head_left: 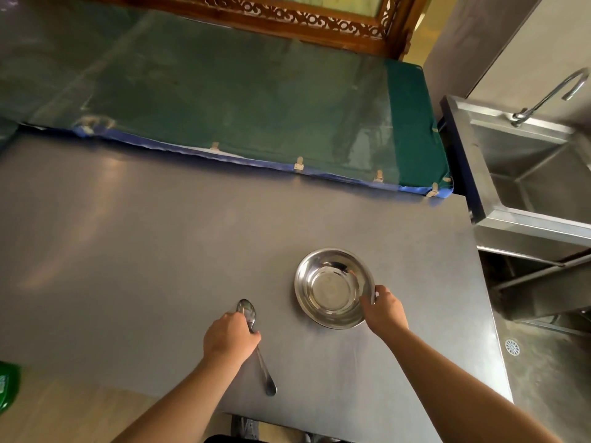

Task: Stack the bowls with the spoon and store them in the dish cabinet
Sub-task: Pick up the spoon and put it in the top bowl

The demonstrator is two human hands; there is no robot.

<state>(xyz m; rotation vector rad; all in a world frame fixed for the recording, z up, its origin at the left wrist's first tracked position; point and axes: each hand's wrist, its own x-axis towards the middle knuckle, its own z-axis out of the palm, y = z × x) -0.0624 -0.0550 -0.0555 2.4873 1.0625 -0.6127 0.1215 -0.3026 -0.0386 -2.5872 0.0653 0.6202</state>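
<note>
A shiny steel bowl sits on the grey table, right of centre near the front. It looks like stacked bowls, with a second rim showing at the lower edge. My right hand grips the bowl's right rim, thumb over the edge. A long steel spoon lies on the table to the bowl's left, its scoop pointing away from me. My left hand is closed over the middle of the spoon's handle; the handle's end sticks out toward me.
A steel sink with a curved tap stands to the right of the table. Behind the table lies a green padded surface with a blue edge, and a carved wooden frame beyond. A green object sits at the lower left.
</note>
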